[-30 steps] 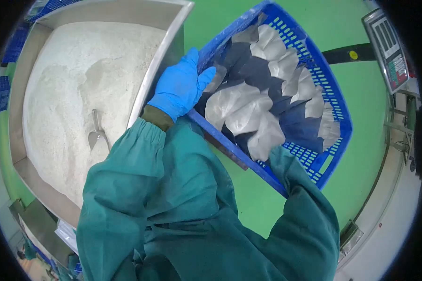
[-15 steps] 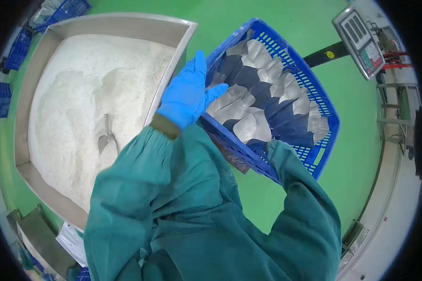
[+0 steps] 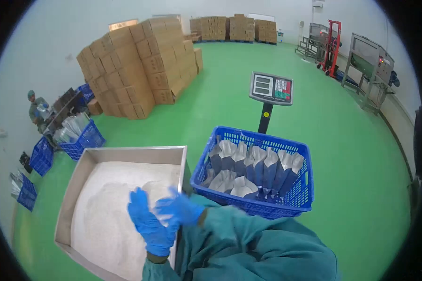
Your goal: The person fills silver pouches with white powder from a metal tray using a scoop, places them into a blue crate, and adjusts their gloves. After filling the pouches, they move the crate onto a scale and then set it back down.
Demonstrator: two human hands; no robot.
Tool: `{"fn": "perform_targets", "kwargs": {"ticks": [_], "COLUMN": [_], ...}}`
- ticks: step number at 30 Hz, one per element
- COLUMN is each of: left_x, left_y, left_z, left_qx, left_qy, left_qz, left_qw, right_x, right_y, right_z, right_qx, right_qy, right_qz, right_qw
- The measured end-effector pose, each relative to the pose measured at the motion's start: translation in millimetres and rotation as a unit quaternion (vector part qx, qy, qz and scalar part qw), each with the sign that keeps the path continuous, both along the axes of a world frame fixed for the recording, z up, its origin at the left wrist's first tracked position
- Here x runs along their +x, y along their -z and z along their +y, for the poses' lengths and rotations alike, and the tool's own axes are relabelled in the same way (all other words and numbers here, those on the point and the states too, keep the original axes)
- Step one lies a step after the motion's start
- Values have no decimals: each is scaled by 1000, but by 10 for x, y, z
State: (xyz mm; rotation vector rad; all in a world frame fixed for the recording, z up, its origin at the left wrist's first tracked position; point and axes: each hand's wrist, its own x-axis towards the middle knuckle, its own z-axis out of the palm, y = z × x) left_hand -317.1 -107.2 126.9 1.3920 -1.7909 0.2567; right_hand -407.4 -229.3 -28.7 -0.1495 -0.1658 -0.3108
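My left hand [image 3: 151, 225], in a blue glove, is open with its fingers spread and pointing up over the near right side of a metal tub [image 3: 136, 151]. White powder [image 3: 105, 213] fills the tub. Beside it, my right hand [image 3: 180, 208], also gloved in blue, reaches across from the right, blurred, with its fingers apart and nothing in them. The two hands are close together and overlap in this view. Right of the tub stands a blue basket [image 3: 248, 202], holding several upright pouches [image 3: 269, 166], silver inside and dark blue outside, with open tops.
A scale display [image 3: 271, 88] rises on a post behind the basket. Stacked cartons [image 3: 126, 70] stand at the back left. Further blue baskets [image 3: 82, 145] and a person [image 3: 38, 112] are at the left. A red lifter [image 3: 332, 49] and metal machines [image 3: 369, 65] line the right wall.
My view has lifted toward the room. My right hand has come out of the basket and moved left to my left hand, which is now over the tub. The metal scoop no longer shows.
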Motion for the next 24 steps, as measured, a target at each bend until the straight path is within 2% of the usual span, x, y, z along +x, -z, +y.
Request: {"fn": "perform_targets", "kwargs": {"ticks": [1, 2, 3, 4, 5, 6, 7, 8, 9, 10, 11, 12, 13, 14, 15, 16, 17, 19, 20, 22, 23, 24], "left_x": [71, 208, 472, 849, 1347, 1825, 2141, 2372, 2552, 2635, 2719, 2406, 2313, 2556, 2582, 2598, 2564, 2444, 2429, 2468, 2492, 2456], "left_y": [130, 402, 511, 632, 896, 1173, 1232, 1251, 1408, 1619, 1970, 1698, 1307, 1912, 1917, 1888, 1775, 1741, 1746, 1805, 1828, 1758], "left_z": [87, 93, 261, 469, 810, 1176, 1664, 2200, 2676, 3333, 3882, 3906, 3790, 4319, 4415, 4401, 4279, 4119, 4054, 4048, 4036, 3927], "left_qx": [71, 139, 105, 73, 89, 99, 96, 91, 105, 135, 202, 234, 511, 379, 358, 339, 361, 350, 353, 388, 419, 423], "left_qy": [-44, -147, -177, -202, -265, -326, -387, -451, -491, -538, -620, -660, -580, -591, -561, -552, -562, -558, -544, -538, -530, -529], "left_qz": [-105, -168, -101, -36, 99, 237, 337, 432, 336, 237, 101, -81, 117, 99, 115, 203, 198, 206, 192, 207, 217, 219], "left_qw": [991, 965, 973, 976, 955, 910, 853, 775, 797, 797, 751, 709, 623, 705, 737, 734, 717, 724, 737, 719, 705, 702], "right_x": [435, 696, 730, 751, 764, 717, 614, 528, 498, 414, 434, 480, 584, 720, 948, 1165, 1354, 1775, 1957, 2236, 2311, 2362], "right_y": [-382, -790, -863, -962, -1052, -1125, -1157, -1127, -877, -541, -324, -457, -532, -394, -355, -322, -170, 255, 475, 986, 1218, 1435], "right_z": [365, 769, 850, 882, 888, 861, 812, 755, 525, 470, 246, 186, 224, 102, 139, 167, 164, 78, 48, 9, -27, -94], "right_qx": [-21, -39, -41, -39, -37, -37, -127, -210, -264, -305, -319, -353, -408, -459, -494, -531, -531, -739, -740, -932, -932, -949], "right_qy": [64, 126, 119, 42, -36, -47, -32, -28, -33, 157, 152, 135, 136, 78, 47, 32, 15, -40, -45, -40, -45, -38], "right_qz": [14, 28, 26, 41, 58, 61, 53, 41, 75, 144, 264, 348, 431, 418, 445, 470, 471, 461, 460, 314, 313, 297], "right_qw": [998, 991, 992, 998, 997, 996, 990, 976, 961, 928, 897, 858, 793, 780, 746, 705, 704, 490, 488, 175, 177, 100]}}
